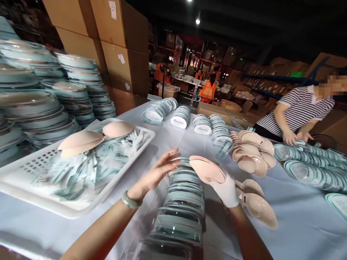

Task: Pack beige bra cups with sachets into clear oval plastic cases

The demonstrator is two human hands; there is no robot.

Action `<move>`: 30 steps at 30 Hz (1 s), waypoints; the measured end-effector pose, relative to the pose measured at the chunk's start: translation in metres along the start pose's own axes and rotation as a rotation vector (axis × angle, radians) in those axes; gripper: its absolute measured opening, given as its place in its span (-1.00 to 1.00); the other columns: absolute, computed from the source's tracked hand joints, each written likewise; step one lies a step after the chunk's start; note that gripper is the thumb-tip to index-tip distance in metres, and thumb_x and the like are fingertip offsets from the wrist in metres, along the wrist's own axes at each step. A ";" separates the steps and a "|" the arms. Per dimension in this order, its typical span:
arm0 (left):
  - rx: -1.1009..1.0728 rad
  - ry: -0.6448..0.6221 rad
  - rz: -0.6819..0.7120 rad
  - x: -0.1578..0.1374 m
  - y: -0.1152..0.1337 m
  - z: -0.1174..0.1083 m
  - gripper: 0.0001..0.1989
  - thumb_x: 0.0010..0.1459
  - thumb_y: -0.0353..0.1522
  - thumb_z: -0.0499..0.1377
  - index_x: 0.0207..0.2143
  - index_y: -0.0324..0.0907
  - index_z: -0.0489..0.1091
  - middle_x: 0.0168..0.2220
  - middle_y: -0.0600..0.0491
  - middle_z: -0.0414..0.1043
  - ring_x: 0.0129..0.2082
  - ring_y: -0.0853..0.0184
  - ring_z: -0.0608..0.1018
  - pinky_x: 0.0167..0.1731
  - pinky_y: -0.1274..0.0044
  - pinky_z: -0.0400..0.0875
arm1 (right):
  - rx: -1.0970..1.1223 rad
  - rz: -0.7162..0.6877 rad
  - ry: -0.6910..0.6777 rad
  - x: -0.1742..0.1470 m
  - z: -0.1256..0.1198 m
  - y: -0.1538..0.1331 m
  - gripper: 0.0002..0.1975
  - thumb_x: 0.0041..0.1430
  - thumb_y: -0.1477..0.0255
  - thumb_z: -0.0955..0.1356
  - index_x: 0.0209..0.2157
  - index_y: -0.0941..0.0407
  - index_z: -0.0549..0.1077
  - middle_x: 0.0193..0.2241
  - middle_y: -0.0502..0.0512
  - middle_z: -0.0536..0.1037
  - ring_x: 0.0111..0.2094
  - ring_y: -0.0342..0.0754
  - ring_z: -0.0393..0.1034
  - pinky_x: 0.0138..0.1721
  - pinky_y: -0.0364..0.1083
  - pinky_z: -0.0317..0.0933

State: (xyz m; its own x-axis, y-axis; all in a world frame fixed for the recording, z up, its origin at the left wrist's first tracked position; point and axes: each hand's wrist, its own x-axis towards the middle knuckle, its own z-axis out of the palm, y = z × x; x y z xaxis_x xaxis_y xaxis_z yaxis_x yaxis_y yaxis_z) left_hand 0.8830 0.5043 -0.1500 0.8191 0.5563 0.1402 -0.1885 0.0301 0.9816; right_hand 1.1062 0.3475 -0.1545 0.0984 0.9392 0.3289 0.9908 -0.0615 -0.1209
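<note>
My right hand (pixel 226 189), in a white glove, grips a pair of beige stick-on bra cups (pixel 206 169), folded together above the table. Bare and with fingers stretched, my left hand (pixel 159 171) hovers at the far end of a long row of clear-and-teal plastic cases (pixel 181 204), a pale green bangle on its wrist. Whether its fingertips touch a case, I cannot tell. To the right of my gloved hand lie more bra cups (pixel 260 207), with a larger heap of cups (pixel 253 150) behind them.
On the left a white basket (pixel 89 209) holds printed packets and a bra. Stacked cases (pixel 32 115) rise beyond it, near cardboard boxes (pixel 116 47). Groups of cases (pixel 180 117) stand at the back. A person in stripes (pixel 295 112) handles cases (pixel 311 173) on the right.
</note>
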 end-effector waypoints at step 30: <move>0.506 0.076 0.121 -0.032 -0.093 0.017 -0.24 0.21 0.05 0.22 0.34 -0.05 0.13 0.30 -0.19 0.21 0.36 -0.06 0.25 0.35 0.11 0.16 | 0.011 0.420 -0.156 -0.091 -0.046 0.084 -0.58 0.16 0.39 0.39 0.08 0.07 0.54 0.00 0.17 0.60 0.01 0.09 0.51 0.08 0.00 0.38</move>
State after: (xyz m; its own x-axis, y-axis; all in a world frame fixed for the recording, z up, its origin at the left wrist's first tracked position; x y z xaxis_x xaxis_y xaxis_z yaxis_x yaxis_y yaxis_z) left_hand 0.8834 0.4693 -0.2435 0.7624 0.5904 0.2649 0.0216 -0.4323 0.9015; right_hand 1.1850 0.2414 -0.1513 0.4758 0.8733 0.1043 0.8668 -0.4455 -0.2240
